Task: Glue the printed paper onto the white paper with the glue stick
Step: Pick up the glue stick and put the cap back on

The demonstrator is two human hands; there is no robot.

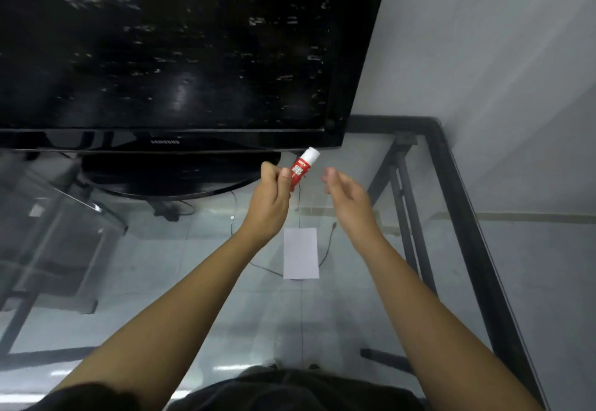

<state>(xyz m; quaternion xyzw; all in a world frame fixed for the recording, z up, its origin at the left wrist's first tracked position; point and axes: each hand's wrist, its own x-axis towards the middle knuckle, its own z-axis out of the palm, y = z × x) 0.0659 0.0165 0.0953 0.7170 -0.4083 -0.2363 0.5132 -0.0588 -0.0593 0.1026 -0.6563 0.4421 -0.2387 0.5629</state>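
Near the middle of the frame, the left hand (271, 197) is clenched around a red glue stick (303, 167), whose white cap end points up and to the right, toward the lower edge of the black television (167, 55) filling the upper left. Just to its right, the right hand (345, 197) is raised with fingers loosely spread, holding nothing and not touching the stick. Below and between the two hands, a white paper (301, 253) lies flat on the glass table (451, 159), apart from both. No print shows on it.
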